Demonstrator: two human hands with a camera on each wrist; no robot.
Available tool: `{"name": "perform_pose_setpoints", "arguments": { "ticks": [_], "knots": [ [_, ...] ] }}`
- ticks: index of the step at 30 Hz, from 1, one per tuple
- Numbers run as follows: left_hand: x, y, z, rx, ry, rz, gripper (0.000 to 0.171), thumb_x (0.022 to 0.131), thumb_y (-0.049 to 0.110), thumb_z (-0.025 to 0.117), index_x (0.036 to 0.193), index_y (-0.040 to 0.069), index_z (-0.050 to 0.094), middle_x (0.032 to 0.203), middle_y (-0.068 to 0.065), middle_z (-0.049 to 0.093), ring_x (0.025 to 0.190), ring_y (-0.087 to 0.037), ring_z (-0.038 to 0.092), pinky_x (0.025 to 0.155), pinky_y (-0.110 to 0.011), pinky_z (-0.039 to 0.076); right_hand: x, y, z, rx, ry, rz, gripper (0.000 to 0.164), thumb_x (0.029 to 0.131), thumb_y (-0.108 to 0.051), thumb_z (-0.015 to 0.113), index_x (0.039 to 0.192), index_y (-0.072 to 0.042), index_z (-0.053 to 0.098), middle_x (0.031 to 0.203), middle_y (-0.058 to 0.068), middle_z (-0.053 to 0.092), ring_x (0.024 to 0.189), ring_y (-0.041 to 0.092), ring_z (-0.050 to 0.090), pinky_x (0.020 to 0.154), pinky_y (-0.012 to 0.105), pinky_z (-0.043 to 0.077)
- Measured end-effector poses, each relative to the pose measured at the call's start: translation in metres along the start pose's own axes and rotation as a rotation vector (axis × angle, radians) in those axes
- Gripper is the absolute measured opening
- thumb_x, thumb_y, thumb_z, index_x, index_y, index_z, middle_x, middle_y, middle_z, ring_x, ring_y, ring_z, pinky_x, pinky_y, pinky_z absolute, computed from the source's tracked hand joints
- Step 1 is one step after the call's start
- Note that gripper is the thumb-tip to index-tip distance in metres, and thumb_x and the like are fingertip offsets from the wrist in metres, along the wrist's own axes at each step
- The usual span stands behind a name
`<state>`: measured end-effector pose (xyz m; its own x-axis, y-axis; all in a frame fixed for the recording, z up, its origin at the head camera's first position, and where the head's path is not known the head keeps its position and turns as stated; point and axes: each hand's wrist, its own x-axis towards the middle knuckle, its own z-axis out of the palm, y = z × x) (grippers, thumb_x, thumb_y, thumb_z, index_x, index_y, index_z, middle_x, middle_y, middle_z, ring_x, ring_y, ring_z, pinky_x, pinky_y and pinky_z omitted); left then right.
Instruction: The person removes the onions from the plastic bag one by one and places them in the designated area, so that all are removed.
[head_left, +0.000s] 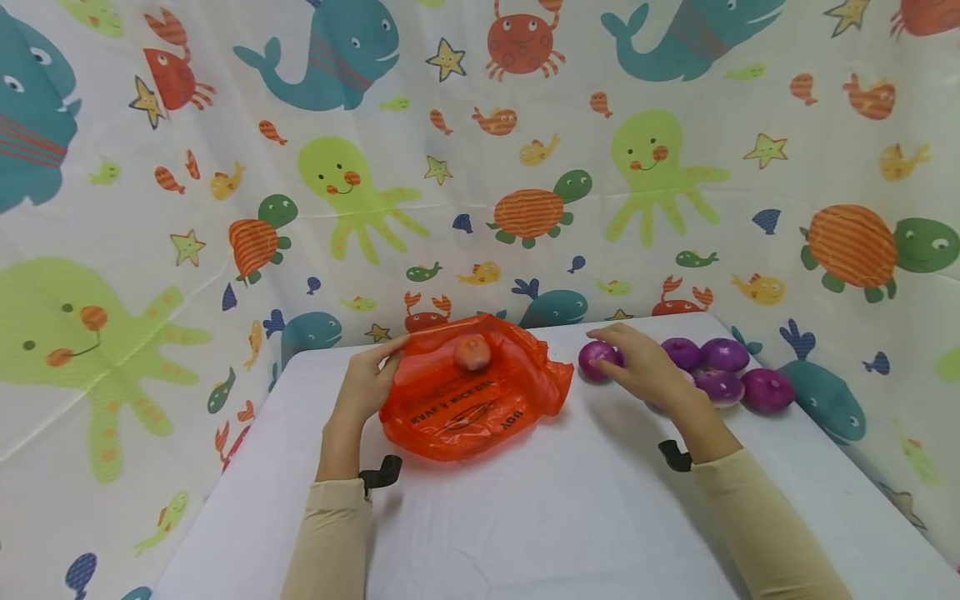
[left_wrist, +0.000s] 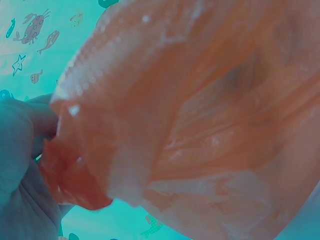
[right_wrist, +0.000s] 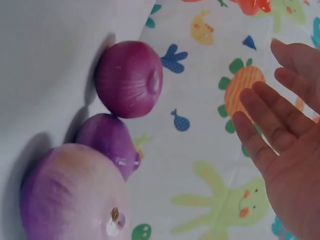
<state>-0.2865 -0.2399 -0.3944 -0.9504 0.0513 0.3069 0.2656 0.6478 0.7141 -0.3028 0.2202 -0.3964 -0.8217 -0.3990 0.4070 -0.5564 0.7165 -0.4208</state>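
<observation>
An orange-red plastic bag (head_left: 457,421) with black print lies on the white table. My left hand (head_left: 367,385) pinches its upper left edge; in the left wrist view the bag (left_wrist: 150,115) fills most of the picture. A round onion (head_left: 472,353) shows at the bag, looking reddish. Beside the bag's right end sits a purple onion (head_left: 591,360). My right hand (head_left: 641,362) is over its right side, thumb and fingers spread. The right wrist view shows this onion (right_wrist: 127,80) standing apart from the hand (right_wrist: 290,125), whose palm holds nothing.
Several more purple onions (head_left: 723,355) are grouped at the table's right side, partly hidden by my right hand. A curtain (head_left: 450,117) printed with sea animals hangs behind the table (head_left: 540,533) and along its sides.
</observation>
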Motion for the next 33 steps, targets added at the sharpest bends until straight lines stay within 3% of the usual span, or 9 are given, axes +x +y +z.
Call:
{"name": "perform_pose_setpoints", "arguments": {
  "ticks": [6,16,22,27,33],
  "knots": [
    [0.000,0.000,0.000,-0.007,0.001,0.000,0.041,0.109,0.018,0.055,0.149,0.024,0.059,0.143,-0.012,0.066,0.125,-0.035,0.066,0.099,-0.052,0.058,0.006,-0.013,0.008,0.009,0.051,-0.022,0.048,0.095,-0.015,0.076,0.141,-0.015,0.064,0.136,0.014,0.064,0.127,0.036,0.060,0.102,0.060,0.056],
    [0.000,-0.001,0.001,-0.003,0.003,0.000,0.041,0.109,0.018,0.055,0.149,0.024,0.060,0.143,-0.012,0.066,0.124,-0.035,0.067,0.098,-0.052,0.059,0.017,-0.038,0.023,0.036,0.145,-0.168,0.050,0.093,-0.014,0.078,0.141,-0.011,0.064,0.138,0.013,0.062,0.128,0.032,0.059,0.102,0.054,0.057],
    [0.001,0.000,0.002,-0.008,-0.005,0.008,0.041,0.109,0.018,0.054,0.149,0.024,0.060,0.142,-0.012,0.066,0.124,-0.035,0.066,0.099,-0.052,0.059,0.019,-0.058,0.038,0.049,0.096,-0.216,0.048,0.093,-0.012,0.077,0.140,-0.010,0.064,0.136,0.011,0.062,0.125,0.029,0.061,0.098,0.047,0.061],
    [0.001,0.000,0.001,-0.003,0.000,0.018,0.040,0.109,0.019,0.054,0.149,0.024,0.060,0.142,-0.012,0.066,0.124,-0.035,0.066,0.099,-0.053,0.059,0.020,-0.073,0.054,0.061,0.033,-0.306,0.050,0.094,-0.013,0.076,0.142,-0.013,0.062,0.138,0.010,0.061,0.132,0.029,0.059,0.106,0.046,0.057],
    [0.000,0.001,0.000,-0.002,0.010,0.021,0.040,0.109,0.019,0.055,0.148,0.023,0.061,0.142,-0.013,0.066,0.124,-0.036,0.067,0.099,-0.052,0.059,0.025,-0.084,0.068,0.055,0.042,-0.353,0.051,0.094,-0.011,0.076,0.142,-0.013,0.062,0.139,0.008,0.061,0.133,0.027,0.058,0.111,0.045,0.053]
  ]
}}
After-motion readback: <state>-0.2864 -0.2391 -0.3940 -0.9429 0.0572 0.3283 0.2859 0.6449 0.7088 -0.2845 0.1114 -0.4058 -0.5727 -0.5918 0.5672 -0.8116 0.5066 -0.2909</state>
